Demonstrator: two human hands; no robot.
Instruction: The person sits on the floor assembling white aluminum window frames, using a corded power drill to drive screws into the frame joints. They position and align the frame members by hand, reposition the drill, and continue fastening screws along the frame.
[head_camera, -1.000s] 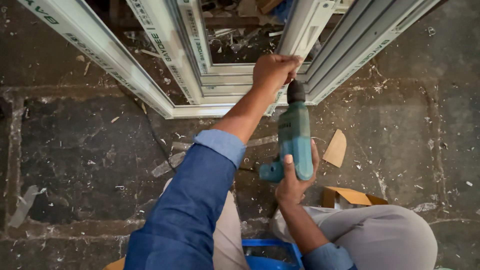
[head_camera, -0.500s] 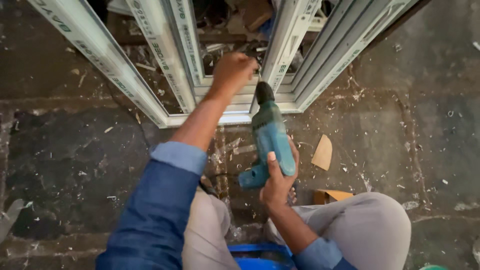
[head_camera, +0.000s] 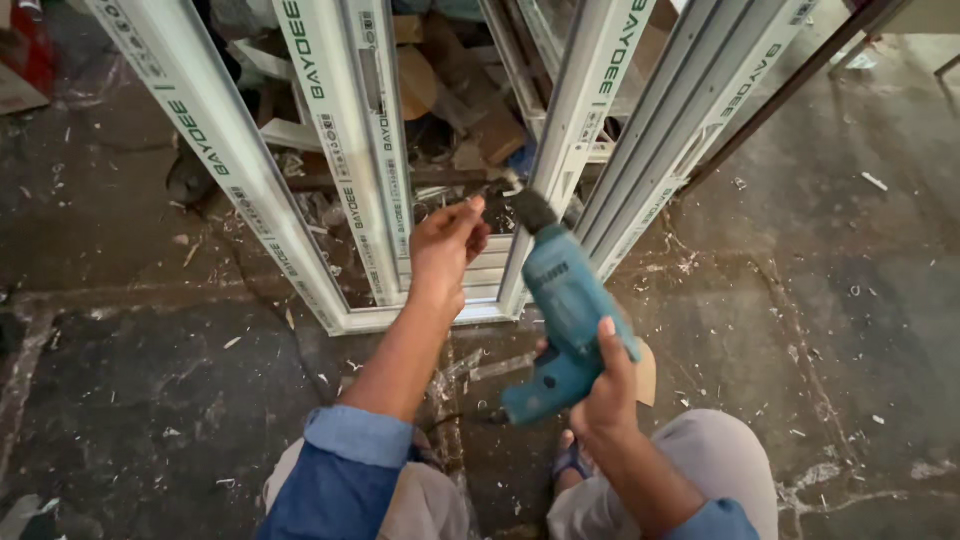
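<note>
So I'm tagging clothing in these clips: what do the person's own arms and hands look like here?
Both hands are bare: no gloves, rings or watch visible. The left arm wears a blue sleeve with its paler cuff turned back, leaving the forearm bare. The right arm shows a matching blue cuff low in the frame.

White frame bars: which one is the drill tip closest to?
The bar just right of the drill, third from the left. The drill's tip sits beside its left edge; the left hand pinches near the tip, and the right hand grips the handle.

Right hand (head_camera: 600, 395) grips a teal drill (head_camera: 560, 310); left hand (head_camera: 447, 245) pinches at its bit beside white frame (head_camera: 350, 160).
</note>
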